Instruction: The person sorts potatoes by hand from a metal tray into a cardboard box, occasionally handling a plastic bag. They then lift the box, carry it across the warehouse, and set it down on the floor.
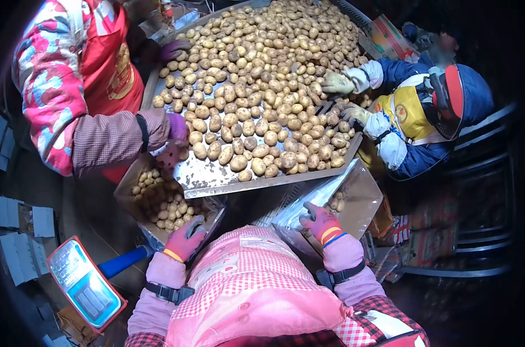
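Note:
My left hand, in a pink and grey glove, is at the near rim of a lined cardboard box. Its fingers are bent at the edge, and small potatoes lie inside. On the right, my right hand, gloved alike, has its fingers bent on the clear plastic liner of a second cardboard box. A few potatoes show inside that box. Its fingertips are partly hidden by the plastic. Beyond both boxes is a metal sorting table heaped with potatoes.
A co-worker in a red apron stands at the left, gloved hands at the table edge. Another, in a yellow apron, reaches into the potatoes from the right. A digital scale on a blue post is at lower left. Metal racks stand right.

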A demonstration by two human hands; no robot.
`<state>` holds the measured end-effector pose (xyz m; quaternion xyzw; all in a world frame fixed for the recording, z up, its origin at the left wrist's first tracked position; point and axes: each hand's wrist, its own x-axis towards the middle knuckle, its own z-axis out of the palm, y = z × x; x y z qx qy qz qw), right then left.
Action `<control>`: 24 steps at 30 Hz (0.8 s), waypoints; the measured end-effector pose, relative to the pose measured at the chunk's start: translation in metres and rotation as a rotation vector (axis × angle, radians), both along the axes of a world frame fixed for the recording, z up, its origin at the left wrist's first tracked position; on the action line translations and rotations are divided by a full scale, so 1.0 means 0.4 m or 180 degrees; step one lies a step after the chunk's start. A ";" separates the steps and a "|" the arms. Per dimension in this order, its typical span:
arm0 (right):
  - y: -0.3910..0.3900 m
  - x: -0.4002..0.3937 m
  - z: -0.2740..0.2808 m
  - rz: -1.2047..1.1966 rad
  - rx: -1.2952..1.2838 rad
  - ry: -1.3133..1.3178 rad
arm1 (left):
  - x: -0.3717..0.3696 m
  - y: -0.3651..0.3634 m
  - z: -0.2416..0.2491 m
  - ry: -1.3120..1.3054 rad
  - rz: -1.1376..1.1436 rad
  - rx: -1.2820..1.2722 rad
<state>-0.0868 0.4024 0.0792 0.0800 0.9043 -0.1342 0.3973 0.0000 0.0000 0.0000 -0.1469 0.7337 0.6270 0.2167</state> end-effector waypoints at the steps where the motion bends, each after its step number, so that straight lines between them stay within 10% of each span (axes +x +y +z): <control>1: 0.009 -0.006 0.000 -0.0001 -0.0256 0.0517 | -0.003 0.013 0.006 0.0054 -0.0022 -0.0056; 9: -0.062 -0.233 -0.065 0.0783 -0.0147 0.2366 | 0.037 -0.077 0.001 0.0135 0.0259 -0.0355; 15: -0.195 -0.437 -0.026 0.1529 0.0678 0.1031 | 0.020 -0.094 -0.026 -0.0055 0.0743 -0.0500; 17: -0.101 -0.538 -0.129 -0.0134 -0.1101 0.2056 | 0.009 -0.093 -0.031 -0.0041 0.0910 -0.0398; 20: -0.171 -0.569 -0.008 -0.0183 -0.1249 0.3116 | -0.025 -0.070 0.001 -0.0241 0.0938 -0.0344; 24: -0.315 -0.467 -0.159 0.2054 -0.0730 0.2265 | -0.061 -0.052 -0.003 -0.0273 0.0778 -0.0503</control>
